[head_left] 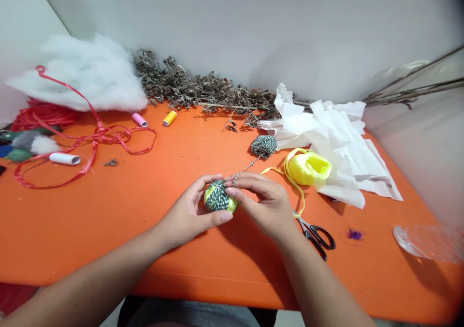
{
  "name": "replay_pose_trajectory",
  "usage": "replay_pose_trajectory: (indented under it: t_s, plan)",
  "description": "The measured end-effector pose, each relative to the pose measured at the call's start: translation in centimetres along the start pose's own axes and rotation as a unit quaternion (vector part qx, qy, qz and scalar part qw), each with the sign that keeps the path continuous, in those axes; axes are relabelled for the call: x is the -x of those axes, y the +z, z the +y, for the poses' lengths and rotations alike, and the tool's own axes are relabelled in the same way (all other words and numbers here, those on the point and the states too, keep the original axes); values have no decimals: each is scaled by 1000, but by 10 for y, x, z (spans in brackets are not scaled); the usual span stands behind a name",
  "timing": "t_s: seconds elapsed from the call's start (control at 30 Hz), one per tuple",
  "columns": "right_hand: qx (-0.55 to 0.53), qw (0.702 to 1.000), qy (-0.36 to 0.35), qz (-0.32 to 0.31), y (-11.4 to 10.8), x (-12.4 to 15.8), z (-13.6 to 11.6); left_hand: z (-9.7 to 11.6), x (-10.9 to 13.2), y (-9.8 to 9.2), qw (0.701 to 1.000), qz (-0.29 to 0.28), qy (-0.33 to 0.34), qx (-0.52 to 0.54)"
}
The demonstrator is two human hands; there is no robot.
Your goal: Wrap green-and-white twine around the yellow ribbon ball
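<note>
We see the left hand [184,215] cupped around the wound ball [217,196], its curled fingers and thumb closed on the ball's near side. The right hand [263,203] is nearly closed at the ball's upper right, its fingertips pinching the twine strand [246,168] where it leaves the ball. The ball sits between both hands, raised just above the orange table [108,211]: a rounded yellow core, partly covered by tight green-and-white twine. The strand runs toward 1 o'clock to a smaller twine ball [263,146], a dense, speckled mass resting on the table.

Around these, we note a glossy yellow ribbon bundle [308,167] at 2 o'clock and black-handled scissors [315,235] at 4 o'clock, just beyond the right hand. Crumpled white tissue paper [337,148] lies at 2 to 3 o'clock. At 10 o'clock we find looped red plastic ribbon [97,136] and fluffy white polyester stuffing [79,75]. Brittle dried herbs [203,87] line the table's far edge near 12 o'clock, with pink [139,120] and yellow [169,118] thread spools in front of them.
</note>
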State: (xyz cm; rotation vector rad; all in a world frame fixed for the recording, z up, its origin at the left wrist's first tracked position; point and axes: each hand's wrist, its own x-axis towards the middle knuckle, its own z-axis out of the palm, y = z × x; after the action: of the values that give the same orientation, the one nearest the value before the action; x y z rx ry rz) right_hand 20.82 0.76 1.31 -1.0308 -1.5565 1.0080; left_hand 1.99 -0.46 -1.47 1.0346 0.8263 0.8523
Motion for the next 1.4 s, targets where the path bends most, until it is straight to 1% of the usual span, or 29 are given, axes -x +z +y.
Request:
replay_pose_trajectory:
  t_s: [0.07,0.23,0.3,0.37,0.43,0.5,0.63,0.73,0.9,1.17,1.33,1.4]
  plan:
    - [-13,1000,6,-2,0,0,0,3,-1,1,1000,2,7,11]
    - [-119,990,70,17,-2,-1,7,8,-2,2,1000,2,20,11]
    - [-132,989,72,10,-2,-2,8,9,-1,1,1000,12,16,5]
    - [-118,991,55,3,-1,-1,7,9,-1,0,1000,9,3,11]
    - [-94,995,32,-3,0,-1,6,9,0,0,1000,-4,-5,21]
    - [-79,997,15,-12,1,0,5,9,0,0,1000,-16,-1,26]
    - [-62,997,-11,-34,3,0,3,9,-1,1,1000,-10,22,11]
    - [-77,997,-4,-32,3,1,4,9,-1,2,1000,-7,28,-3]
    - [-116,993,20,-25,1,1,5,8,0,1,1000,-16,7,-16]
    - [-94,995,23,-23,-2,-1,5,7,-1,-4,997,-55,15,-42]
    - [-63,997,4,-43,-2,-2,2,7,1,-2,997,-74,-24,-2]
    - [-52,997,-8,-51,-2,-3,0,7,2,-1,997,-72,-37,-8]
